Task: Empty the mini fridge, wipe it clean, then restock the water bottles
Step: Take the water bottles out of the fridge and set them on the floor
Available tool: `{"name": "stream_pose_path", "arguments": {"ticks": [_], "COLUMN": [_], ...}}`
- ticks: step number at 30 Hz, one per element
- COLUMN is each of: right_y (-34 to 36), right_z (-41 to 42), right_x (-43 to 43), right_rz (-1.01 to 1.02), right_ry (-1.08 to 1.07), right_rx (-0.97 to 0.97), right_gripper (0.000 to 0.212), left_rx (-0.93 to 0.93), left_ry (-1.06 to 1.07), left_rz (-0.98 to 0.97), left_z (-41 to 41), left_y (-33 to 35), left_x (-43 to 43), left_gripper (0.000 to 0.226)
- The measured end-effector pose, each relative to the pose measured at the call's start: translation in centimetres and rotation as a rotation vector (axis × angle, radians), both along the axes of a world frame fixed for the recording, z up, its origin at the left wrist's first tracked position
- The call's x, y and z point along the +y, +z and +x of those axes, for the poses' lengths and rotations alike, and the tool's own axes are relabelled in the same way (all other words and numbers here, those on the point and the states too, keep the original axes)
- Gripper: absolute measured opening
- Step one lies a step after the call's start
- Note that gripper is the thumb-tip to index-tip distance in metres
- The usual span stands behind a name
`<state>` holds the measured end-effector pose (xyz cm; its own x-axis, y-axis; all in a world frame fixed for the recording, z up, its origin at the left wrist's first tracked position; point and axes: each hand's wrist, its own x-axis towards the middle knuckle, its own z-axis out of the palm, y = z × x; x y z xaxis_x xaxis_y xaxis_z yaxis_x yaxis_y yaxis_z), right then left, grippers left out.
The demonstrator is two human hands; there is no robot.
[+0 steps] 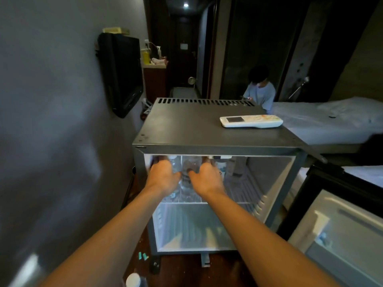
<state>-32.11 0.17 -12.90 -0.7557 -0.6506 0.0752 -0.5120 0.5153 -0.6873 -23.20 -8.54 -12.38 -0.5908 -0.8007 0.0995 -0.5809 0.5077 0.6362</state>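
Both arms are reaching into the open mini fridge [219,149], onto its upper shelf [234,202]. The left hand [162,177] is lying near the shelf's left edge, its fingers going round a clear water bottle [176,162] whose shape is blurred behind the knuckles. The right hand [207,179] is sitting just beside it toward the middle, fingers curling forward over another clear bottle [190,172]; whether either grasp is fully closing cannot be told, as the fingertips are hidden under the fridge's top edge. More bottles [222,167] are standing at the shelf's back. The lower compartment is showing only its white floor. A white remote [251,121] is lying along the right edge of the fridge top (screen end pointing left). The fridge door [339,224] is hanging open at right.
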Motion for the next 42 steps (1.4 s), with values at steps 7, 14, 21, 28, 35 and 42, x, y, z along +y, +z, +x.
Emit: {"name": "stream_pose_path", "arguments": {"ticks": [7,14,21,28,35,42], "right_y": [-0.7,0.2,-1.0,-6.1,-11.0,-14.9], "right_z": [-0.9,1.4,5.8,11.1,14.5,14.8], "right_x": [-1.6,3.1,7.3,10.0,10.0,9.9], "right_rz": [-0.066,0.038,0.32,0.516,0.512,0.508], "right_ry": [-0.056,-0.002,0.167,0.345,0.398,0.378], "right_rx": [-0.114,0.084,0.116,0.055,0.051,-0.012], "right_gripper": [0.041,0.04,0.046,0.038,0.036,0.035], "left_rx": [-0.115,-0.098,-0.304,-0.439,-0.552,-0.545], "left_ry": [0.016,-0.058,-0.193,-0.261,-0.229,-0.227], "left_rz": [-0.125,-0.212,-0.128,-0.031,0.056,-0.002], "left_z": [-1.4,1.8,8.4,14.7,18.2,19.0], "left_y": [-0.5,0.3,-0.7,-3.8,-7.9,-13.0], "left_x": [-0.4,2.1,6.0,8.4,10.0,9.9], "left_gripper": [0.036,0.033,0.036,0.045,0.036,0.034]}}
